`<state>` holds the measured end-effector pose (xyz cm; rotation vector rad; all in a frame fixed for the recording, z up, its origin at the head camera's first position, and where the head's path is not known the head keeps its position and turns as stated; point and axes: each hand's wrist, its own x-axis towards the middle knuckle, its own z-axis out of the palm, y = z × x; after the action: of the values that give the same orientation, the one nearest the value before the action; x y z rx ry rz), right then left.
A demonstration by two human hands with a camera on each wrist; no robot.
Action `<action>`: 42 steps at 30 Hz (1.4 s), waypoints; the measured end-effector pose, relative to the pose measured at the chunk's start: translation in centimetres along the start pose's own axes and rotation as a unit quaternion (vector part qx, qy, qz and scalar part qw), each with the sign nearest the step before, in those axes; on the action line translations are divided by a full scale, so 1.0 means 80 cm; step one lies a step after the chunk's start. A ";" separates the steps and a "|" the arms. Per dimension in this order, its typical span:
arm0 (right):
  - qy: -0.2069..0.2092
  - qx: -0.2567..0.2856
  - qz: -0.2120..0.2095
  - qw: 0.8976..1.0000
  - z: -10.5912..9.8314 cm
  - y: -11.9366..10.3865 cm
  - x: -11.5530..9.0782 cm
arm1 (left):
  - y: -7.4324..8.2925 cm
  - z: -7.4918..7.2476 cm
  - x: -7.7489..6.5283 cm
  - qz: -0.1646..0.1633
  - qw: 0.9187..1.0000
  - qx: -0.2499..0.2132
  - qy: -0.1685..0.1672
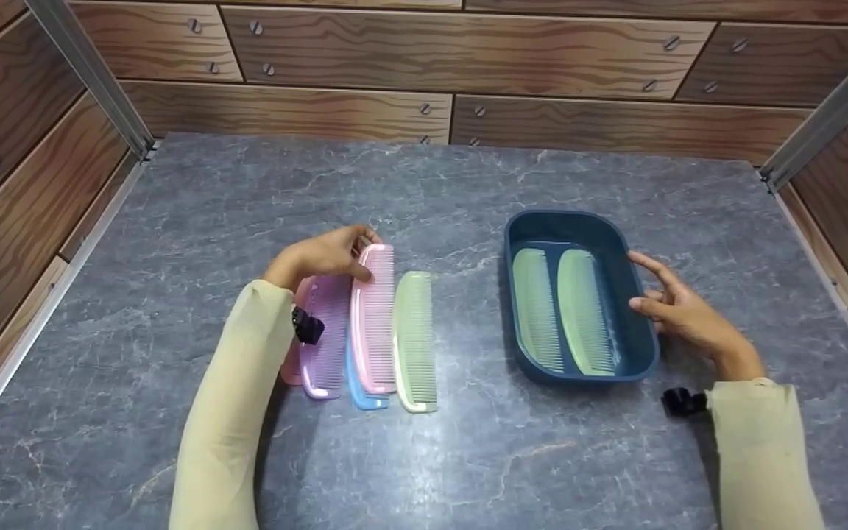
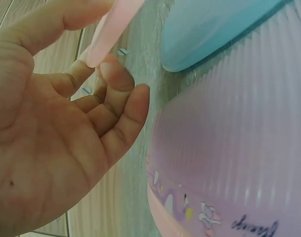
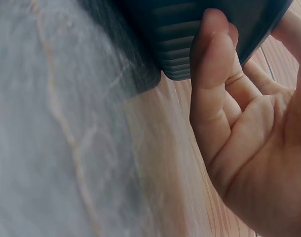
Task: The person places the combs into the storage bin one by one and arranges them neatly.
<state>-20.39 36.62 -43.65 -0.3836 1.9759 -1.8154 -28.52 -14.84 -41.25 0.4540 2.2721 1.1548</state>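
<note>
In the head view my left hand pinches the upper end of a pink comb between thumb and fingers. The comb overlaps a blue comb beneath it. Left of these lies a purple comb, partly covering another pink comb; a green comb is on the right. My right hand holds the right side of a dark blue tub, thumb on the rim and fingers along the outer wall. Two green combs lie side by side inside it.
The combs and tub stand on a grey marbled tabletop. Wood-patterned panels close off the back and sides, with metal posts at the corners. A small black device sits at each wrist.
</note>
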 end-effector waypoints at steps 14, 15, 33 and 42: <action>0.000 -0.010 0.007 1.000 0.002 0.001 -0.001 | 0.000 0.003 -0.004 -0.017 0.999 -0.034 -0.013; -0.001 -0.008 0.007 1.000 0.002 0.001 -0.001 | -0.001 0.003 -0.004 -0.018 0.999 -0.036 -0.013; 0.006 0.003 0.005 1.000 0.001 0.000 0.000 | -0.002 0.016 -0.002 0.031 0.996 -0.080 -0.006; 0.013 -0.003 0.013 1.000 0.001 -0.002 -0.001 | -0.001 0.022 -0.003 0.062 0.988 -0.141 -0.009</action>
<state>-20.28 36.58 -43.46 -0.3355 1.9942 -1.8081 -27.29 -13.92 -42.08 0.4956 2.0448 1.5013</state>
